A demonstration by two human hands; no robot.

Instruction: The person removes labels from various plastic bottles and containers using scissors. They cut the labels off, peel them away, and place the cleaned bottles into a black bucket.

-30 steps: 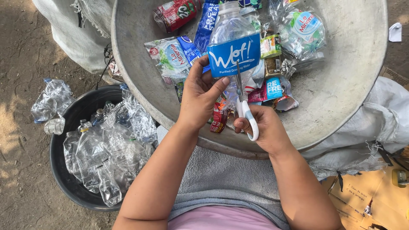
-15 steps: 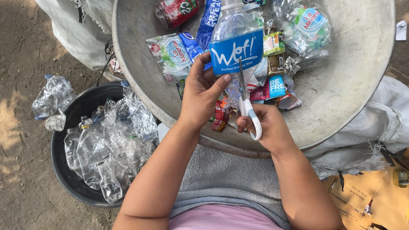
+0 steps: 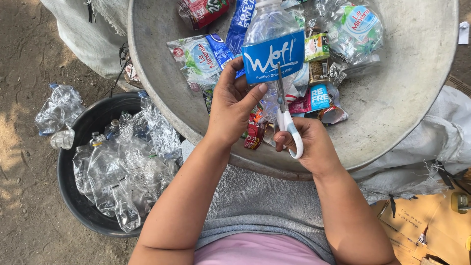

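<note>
Over the big bowl: you hold a clear plastic bottle [image 3: 274,34] up above the grey metal bowl [image 3: 392,113], so any scraps can drop in.
Left hand [image 3: 234,105]: your fingers and thumb are clamped on the bottle at its blue label [image 3: 273,63], keeping it from turning.
Right hand [image 3: 306,142]: your fingers are curled tight through the white loops of the scissors [image 3: 285,118].
Scissors: thin shiny blades point up onto the label. Maybe they are a little apart; it is hard to see.
Bottle: see-through, soft and crinkly, with a smooth paper-like band.
Bowl: round, dull and wide, full of torn colourful wrappers [image 3: 314,93].
Black tub [image 3: 73,162]: sits low by your left arm, packed with squashed bare bottles [image 3: 122,172].
</note>
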